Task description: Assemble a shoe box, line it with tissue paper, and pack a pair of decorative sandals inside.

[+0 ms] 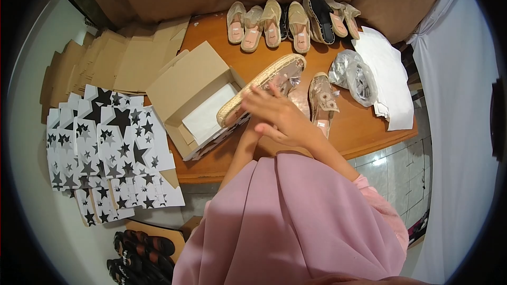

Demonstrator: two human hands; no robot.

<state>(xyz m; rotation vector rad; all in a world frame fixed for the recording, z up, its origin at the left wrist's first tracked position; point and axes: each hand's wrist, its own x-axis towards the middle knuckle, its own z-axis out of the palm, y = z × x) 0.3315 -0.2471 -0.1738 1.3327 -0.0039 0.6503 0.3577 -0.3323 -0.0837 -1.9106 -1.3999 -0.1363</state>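
Observation:
A beige espadrille mule [261, 89] with a braided rope sole is held up on its side above the table. My left hand [257, 126] supports it from below; its fingers are mostly hidden behind the shoe and my other hand. My right hand [282, 117] reaches across with fingers stretched apart, touching the shoe's side. Left of the shoe, an open cardboard box [163, 87] has white paper [211, 115] inside and stars on its outer side. To the right lies a matching mule [321, 97] with a sheer, decorated upper.
Several mules [272, 24] and a black espadrille [318, 16] line the table's [364, 137] back. Clear plastic bags [354, 76] and white paper sheets [388, 68] lie right. Star-printed boxes [113, 137] and flat cardboard [105, 60] pile up left. Dark sandals [142, 256] sit below.

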